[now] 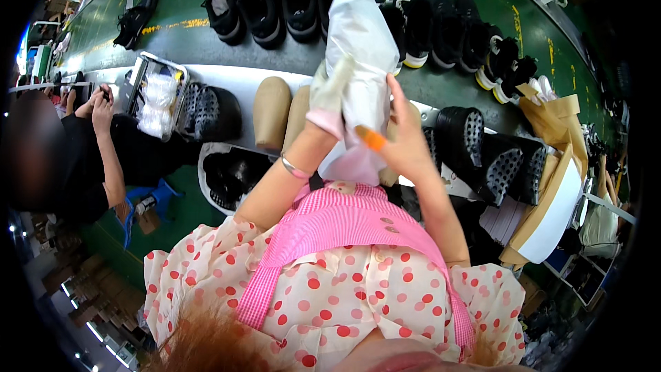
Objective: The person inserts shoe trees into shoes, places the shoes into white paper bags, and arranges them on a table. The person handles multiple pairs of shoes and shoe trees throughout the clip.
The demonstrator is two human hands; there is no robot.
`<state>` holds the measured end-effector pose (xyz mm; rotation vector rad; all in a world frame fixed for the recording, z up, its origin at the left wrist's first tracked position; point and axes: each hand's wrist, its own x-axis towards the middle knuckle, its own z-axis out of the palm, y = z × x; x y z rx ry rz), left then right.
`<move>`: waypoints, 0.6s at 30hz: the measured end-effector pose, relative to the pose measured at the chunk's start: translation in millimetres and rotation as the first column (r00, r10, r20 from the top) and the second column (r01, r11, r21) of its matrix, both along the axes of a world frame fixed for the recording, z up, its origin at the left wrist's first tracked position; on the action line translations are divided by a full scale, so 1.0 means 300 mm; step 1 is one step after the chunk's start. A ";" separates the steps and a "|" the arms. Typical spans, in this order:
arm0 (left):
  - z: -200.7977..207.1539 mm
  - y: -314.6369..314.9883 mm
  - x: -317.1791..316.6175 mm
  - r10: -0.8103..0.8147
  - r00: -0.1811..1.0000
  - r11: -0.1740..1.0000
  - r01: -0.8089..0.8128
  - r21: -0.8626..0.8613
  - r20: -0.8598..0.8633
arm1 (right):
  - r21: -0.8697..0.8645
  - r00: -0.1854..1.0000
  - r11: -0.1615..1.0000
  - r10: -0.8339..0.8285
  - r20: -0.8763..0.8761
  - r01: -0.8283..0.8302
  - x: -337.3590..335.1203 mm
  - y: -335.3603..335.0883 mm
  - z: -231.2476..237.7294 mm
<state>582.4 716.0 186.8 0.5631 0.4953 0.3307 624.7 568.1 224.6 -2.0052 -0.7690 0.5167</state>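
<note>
Head view. One white sheet-like wrap (365, 48), long, creased, held upright before the wearer's chest, above the worktop (227, 77). Left hand (332, 93), pale-gloved, bangle at wrist: clamped on the wrap's left side. Right hand (401, 136), bare, orange cover on thumb: thumb and fingers apart, a fingertip at the wrap's right edge. Behind the left wrist: beige shoe lasts (272, 111), toes up. To their left: black dotted-sole footwear (224, 116), then a metal-framed basket (180, 69) of white plastic-wrapped items. To the right: further black dotted-sole pieces (460, 136), beside brown paper (559, 120). Beyond: black sneakers (301, 0), in a row on a green surface. Far left: a seated co-worker (69, 145).
</note>
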 end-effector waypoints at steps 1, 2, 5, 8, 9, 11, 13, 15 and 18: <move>-0.008 0.020 -0.019 -0.056 0.998 0.998 0.056 0.002 0.016 | 0.050 0.999 0.999 0.019 -0.048 -0.016 0.016 -0.023 -0.008; -0.031 0.017 -0.037 -0.050 0.997 0.998 0.052 0.031 -0.058 | 0.083 0.986 0.990 -0.122 0.115 0.113 0.010 -0.032 0.003; -0.075 -0.008 -0.089 -0.078 0.996 0.997 0.078 -0.005 -0.051 | 0.254 0.946 0.961 -0.180 0.270 0.111 0.008 0.017 -0.018; 0.001 -0.042 -0.126 -0.071 0.996 0.992 0.066 -0.106 -0.047 | 0.130 0.966 0.957 -0.250 -0.071 0.258 -0.030 0.063 -0.028; 0.035 -0.050 -0.139 -0.062 0.996 0.989 0.052 -0.139 -0.067 | 0.082 0.942 0.957 -0.255 -0.219 0.278 -0.036 0.064 -0.018; -0.001 -0.036 -0.151 -0.121 0.991 0.981 0.109 -0.162 -0.063 | 0.255 0.858 0.870 -0.293 -0.422 0.423 -0.046 0.062 -0.110; -0.010 -0.048 -0.163 -0.106 0.982 0.993 0.097 -0.059 -0.156 | 0.377 0.849 0.814 -0.243 -0.468 0.441 -0.064 0.066 -0.133; -0.059 -0.043 -0.169 -0.053 0.983 0.998 0.044 -0.055 -0.175 | 0.346 0.872 0.837 -0.275 -0.405 0.425 -0.061 0.059 -0.119; -0.042 -0.034 -0.189 -0.104 0.971 0.994 0.093 -0.059 -0.215 | 0.389 0.912 0.840 -0.265 -0.314 0.378 -0.034 0.053 -0.130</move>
